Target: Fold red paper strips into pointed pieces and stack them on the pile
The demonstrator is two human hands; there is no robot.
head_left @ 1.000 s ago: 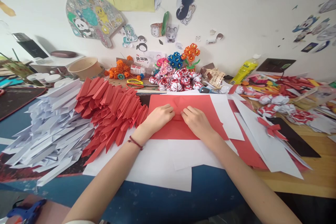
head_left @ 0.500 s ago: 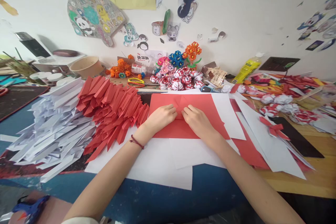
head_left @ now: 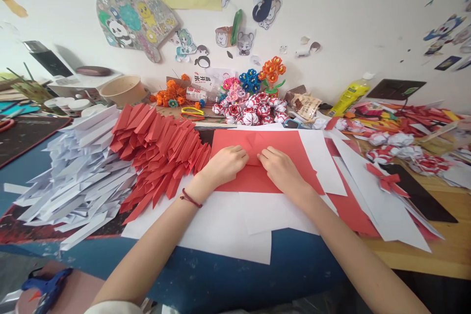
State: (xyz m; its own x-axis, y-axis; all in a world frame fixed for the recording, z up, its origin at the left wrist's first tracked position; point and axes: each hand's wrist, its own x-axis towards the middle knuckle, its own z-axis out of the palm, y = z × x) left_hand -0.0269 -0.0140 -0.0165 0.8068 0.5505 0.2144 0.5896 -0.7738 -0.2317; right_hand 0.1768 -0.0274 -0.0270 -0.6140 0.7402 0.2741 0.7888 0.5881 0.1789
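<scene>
A small red piece of paper [head_left: 253, 153] with folds in it lies between my hands, over a larger red sheet [head_left: 250, 184]. My left hand [head_left: 229, 162] has its fingers curled and pressed together on the piece's left side. Opposite it, my right hand [head_left: 278, 163] pinches the right side. The fingertips partly hide the paper's edges, and red on red makes its outline hard to follow. White sheets [head_left: 221, 235] lie under the red one. To the left are heaps of folded red paper pieces [head_left: 162, 144] and folded white paper pieces [head_left: 79, 171].
Red-and-white paper flowers [head_left: 253, 110] are massed along the back by a beige bowl [head_left: 123, 92]. A yellow bottle [head_left: 351, 95] stands at back right. Loose white sheets [head_left: 382, 206] bear a red folded bow shape [head_left: 388, 180]. A blue glue gun [head_left: 47, 284] is at lower left.
The view has shifted slightly, moving the scene a little to the right. Both hands stay on the red piece, with only a slight change in the fingers.
</scene>
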